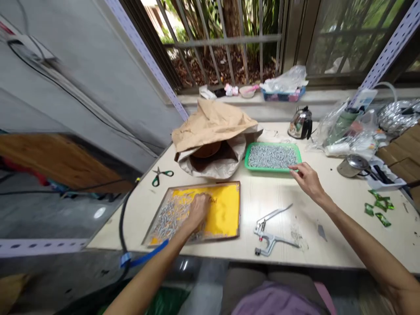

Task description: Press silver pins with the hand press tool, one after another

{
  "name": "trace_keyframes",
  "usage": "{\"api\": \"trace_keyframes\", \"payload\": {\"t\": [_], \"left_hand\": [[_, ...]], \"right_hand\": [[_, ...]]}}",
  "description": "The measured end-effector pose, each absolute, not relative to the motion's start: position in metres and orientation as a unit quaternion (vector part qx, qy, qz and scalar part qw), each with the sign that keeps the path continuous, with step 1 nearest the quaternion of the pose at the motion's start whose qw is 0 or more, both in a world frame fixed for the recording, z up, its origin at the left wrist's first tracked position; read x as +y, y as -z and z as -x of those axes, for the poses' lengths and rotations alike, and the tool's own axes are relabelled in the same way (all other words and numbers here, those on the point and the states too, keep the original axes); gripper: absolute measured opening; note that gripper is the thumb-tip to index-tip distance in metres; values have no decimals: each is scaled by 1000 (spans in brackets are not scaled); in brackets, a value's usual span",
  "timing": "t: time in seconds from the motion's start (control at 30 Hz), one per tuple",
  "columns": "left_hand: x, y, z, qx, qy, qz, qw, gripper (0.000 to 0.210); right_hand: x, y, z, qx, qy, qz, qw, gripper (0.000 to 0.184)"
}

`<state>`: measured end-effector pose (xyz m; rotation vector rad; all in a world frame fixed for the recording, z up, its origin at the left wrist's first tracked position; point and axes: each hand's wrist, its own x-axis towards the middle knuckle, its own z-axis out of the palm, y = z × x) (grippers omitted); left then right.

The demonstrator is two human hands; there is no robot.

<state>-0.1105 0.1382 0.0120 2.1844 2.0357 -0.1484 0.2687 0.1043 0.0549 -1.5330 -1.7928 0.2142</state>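
My left hand (198,210) is over a shallow tray with a yellow bottom (226,214), fingers curled down and closed; whatever is in them is hidden. Small silvery metal pieces (170,218) lie scattered across the tray's left half. At the front right corner of a green tray (251,168), the thumb and fingertips of my right hand (307,178) are drawn together; I cannot make out what is between them. That green tray is filled with similar small metal pieces (272,156). Snap pliers (272,238) with grey handles lie on the table below my right hand.
Behind the yellow tray lies an open brown paper sack (213,122). Green-handled scissors (160,176) are at the left. Farther back stands a kettle (300,123); a metal cup (352,167) and green wrappers (380,205) are on the right. A blue-wrapped hose (144,261) crosses the front left edge.
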Motion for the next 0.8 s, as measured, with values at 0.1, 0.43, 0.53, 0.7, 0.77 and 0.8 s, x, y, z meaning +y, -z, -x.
{"api": "trace_keyframes", "payload": {"t": [0.1, 0.43, 0.53, 0.7, 0.77, 0.8], "left_hand": [[122, -22, 106, 665, -31, -740, 99, 22], [1, -7, 32, 503, -164, -768, 360, 7], [-5, 13, 28, 474, -129, -821, 290, 11], [-4, 26, 31, 456, -52, -864, 205, 18], [-4, 25, 31, 459, -39, -863, 206, 18], [-4, 25, 30, 463, -37, -860, 212, 18]], "right_hand": [[49, -46, -253, -741, -158, 566, 325, 25], [-40, -1, -213, -837, -185, 495, 142, 25], [-39, 2, -212, -845, -139, 502, 124, 23], [-41, 3, -215, -849, -118, 503, 111, 22], [-42, 5, -215, -849, -117, 503, 115, 23], [-42, 7, -216, -849, -115, 502, 119, 23]]}}
